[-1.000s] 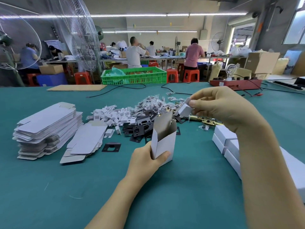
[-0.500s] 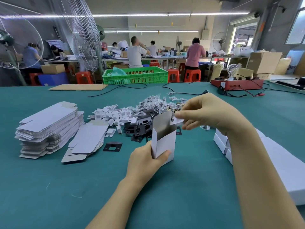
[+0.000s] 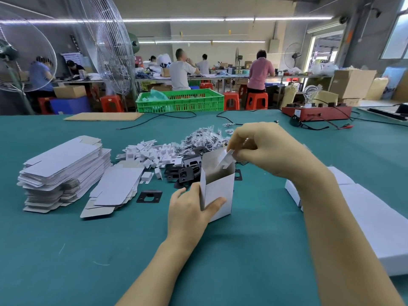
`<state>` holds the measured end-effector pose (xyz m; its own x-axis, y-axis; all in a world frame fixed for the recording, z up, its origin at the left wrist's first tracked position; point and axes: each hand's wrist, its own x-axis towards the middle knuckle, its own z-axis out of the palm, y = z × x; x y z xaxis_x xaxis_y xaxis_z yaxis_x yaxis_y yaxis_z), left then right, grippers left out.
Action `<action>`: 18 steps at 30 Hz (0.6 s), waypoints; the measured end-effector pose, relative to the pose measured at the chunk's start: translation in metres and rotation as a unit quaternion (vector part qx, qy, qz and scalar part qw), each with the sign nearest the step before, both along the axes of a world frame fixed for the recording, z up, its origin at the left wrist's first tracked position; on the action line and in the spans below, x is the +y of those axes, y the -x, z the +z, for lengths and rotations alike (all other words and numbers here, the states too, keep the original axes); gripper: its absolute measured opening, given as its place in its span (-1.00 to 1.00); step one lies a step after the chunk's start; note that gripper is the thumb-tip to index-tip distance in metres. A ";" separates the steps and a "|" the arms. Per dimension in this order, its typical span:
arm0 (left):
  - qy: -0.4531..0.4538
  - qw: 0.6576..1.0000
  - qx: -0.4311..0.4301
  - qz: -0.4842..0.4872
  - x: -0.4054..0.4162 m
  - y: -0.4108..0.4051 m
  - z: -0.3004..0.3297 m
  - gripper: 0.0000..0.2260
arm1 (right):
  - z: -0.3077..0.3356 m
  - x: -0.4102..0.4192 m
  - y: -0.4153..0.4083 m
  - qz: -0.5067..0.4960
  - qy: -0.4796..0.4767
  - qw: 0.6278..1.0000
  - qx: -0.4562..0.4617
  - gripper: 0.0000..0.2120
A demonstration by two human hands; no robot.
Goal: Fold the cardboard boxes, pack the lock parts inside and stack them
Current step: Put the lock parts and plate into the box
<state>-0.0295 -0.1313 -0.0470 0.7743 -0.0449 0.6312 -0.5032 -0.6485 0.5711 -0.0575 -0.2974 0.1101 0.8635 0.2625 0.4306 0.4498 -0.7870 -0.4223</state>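
left hand (image 3: 189, 208) clamps upright box (image 3: 217, 184) steady on bench (image 3: 88, 250); right hand (image 3: 269, 149) fingers pinch white insert (image 3: 227, 159) (probably card) into its mouth.

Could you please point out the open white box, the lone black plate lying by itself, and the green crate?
open white box (image 3: 218, 192): head view, on its front wall.
lone black plate (image 3: 149, 196): head view, on its frame.
green crate (image 3: 194, 102): head view, on its slatted front wall.
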 end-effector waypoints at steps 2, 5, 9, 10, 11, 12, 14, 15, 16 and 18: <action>-0.016 0.999 -0.022 0.020 0.000 0.001 0.001 -0.57 | -0.003 0.008 -0.002 0.007 0.016 1.000 0.007 -0.85; -0.032 0.999 -0.027 0.030 0.000 0.002 0.002 -0.53 | -0.008 0.018 -0.004 0.025 0.042 0.998 0.025 -0.86; -0.033 0.999 -0.015 0.026 0.001 0.001 0.002 -0.59 | -0.015 0.027 -0.008 0.042 0.066 0.995 0.063 -0.85; -0.029 0.999 -0.015 0.023 0.001 0.001 0.003 -0.59 | -0.016 0.027 -0.009 0.046 0.069 0.994 0.072 -0.85; -0.023 0.999 -0.015 0.019 0.001 0.002 0.004 -0.58 | -0.017 0.027 -0.009 0.052 0.068 0.993 0.082 -0.85; -0.020 1.000 -0.015 0.015 0.001 0.002 0.004 -0.57 | -0.016 0.026 -0.009 0.057 0.060 0.993 0.089 -0.84; -0.010 1.000 -0.012 0.005 0.002 0.002 0.004 -0.56 | -0.016 0.021 -0.010 0.055 0.026 0.994 0.089 -0.84; 0.000 1.000 -0.004 -0.004 0.002 0.001 0.004 -0.55 | -0.016 0.018 -0.012 0.045 -0.003 0.996 0.079 -0.84; 0.014 1.000 0.013 -0.017 0.002 0.000 0.004 -0.53 | -0.017 0.014 -0.014 0.030 -0.041 0.997 0.064 -0.85; 0.043 0.997 0.053 -0.036 0.003 -0.002 0.003 -0.52 | -0.025 0.005 -0.023 -0.012 -0.117 0.993 0.034 -0.87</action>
